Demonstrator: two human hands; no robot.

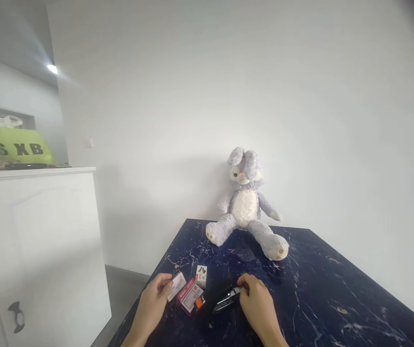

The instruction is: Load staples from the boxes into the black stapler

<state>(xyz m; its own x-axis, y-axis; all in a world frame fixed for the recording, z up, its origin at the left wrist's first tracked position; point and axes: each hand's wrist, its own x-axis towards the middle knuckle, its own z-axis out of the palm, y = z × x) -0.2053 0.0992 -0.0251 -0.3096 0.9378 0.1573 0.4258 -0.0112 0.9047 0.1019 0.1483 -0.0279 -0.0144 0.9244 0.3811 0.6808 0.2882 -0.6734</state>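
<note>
From my end, I'm seeing the right hand (259, 301) nearest, its thumb and fingers drawn narrow and pinching the end of what looks like a black-and-silver stapler (224, 300). Across from it, the left hand (152, 294) is gripping a pink-and-white carton (176, 286) by its left edge, also narrow, keeping the carton low over the marbled navy tabletop (311, 289). Between the hands, a red-and-white box (191, 298) is lying just beside the carton, with an orange-ended item (200, 302) sitting against its right side; I'm not managing to make out what that is, nor the dark shape around the stapler. Slightly farther, a small white box printed with a black clip (201, 275) is resting close to the others.

I'm judging the crowding to be the main risk: a sideways nudge of the carton could be pushing the red box askew, and a fingertip hold on the stapler's end could be letting its heavier body swing or slip.

Beyond, a grey plush rabbit (246, 207) is sitting upright, well apart from both hands, before the white wall (318, 120).
</note>
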